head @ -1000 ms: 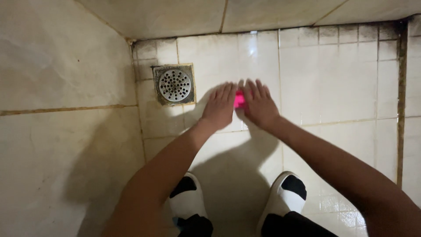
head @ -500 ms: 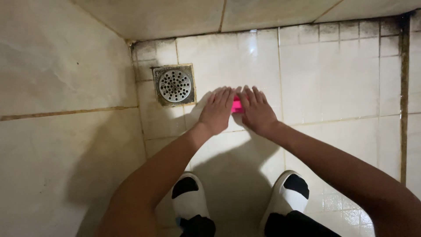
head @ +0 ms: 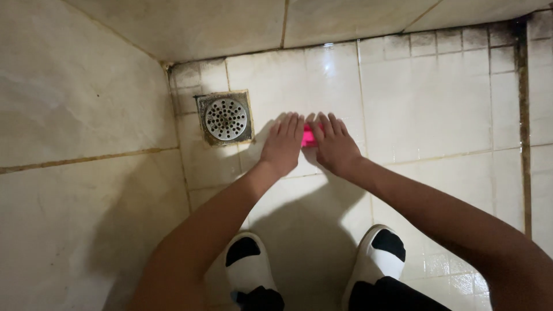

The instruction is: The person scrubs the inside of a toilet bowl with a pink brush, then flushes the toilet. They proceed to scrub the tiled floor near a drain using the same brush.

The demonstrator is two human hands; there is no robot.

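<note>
- Down on the white tiled floor (head: pixel 426 103), both hands are pressing flat side by side, fingers stretched forward and held close together, palms down.
- Between them, a small bright pink object (head: pixel 309 136) is showing; only a narrow strip of it is peeking out, so its full shape is hidden and I cannot tell whether it is a sponge, a brush or a bar.
- The left hand (head: pixel 282 145) is lying over the pink object's left edge, its fingers neither curling nor pinching; it seems to be bearing down on it rather than gripping.
- The right hand (head: pixel 334 147) is covering the object's right side in the same flat manner, its fingertips reaching slightly past the pink strip.
- Just to the left of the left hand, a round perforated metal drain cover (head: pixel 226 118) is sitting in a darkened square frame, apart from the fingers.
- Judging from the floor, the scrubbing looks to be at an early or middle point: tiles around the hands are appearing pale and glossy, while grout lines beyond the fingertips and far to the right of the right hand are looking dark and grimy.
- Nearer the person than the hands, two white slip-on shoes with black socks (head: pixel 249 270) are standing apart on the floor.
</note>
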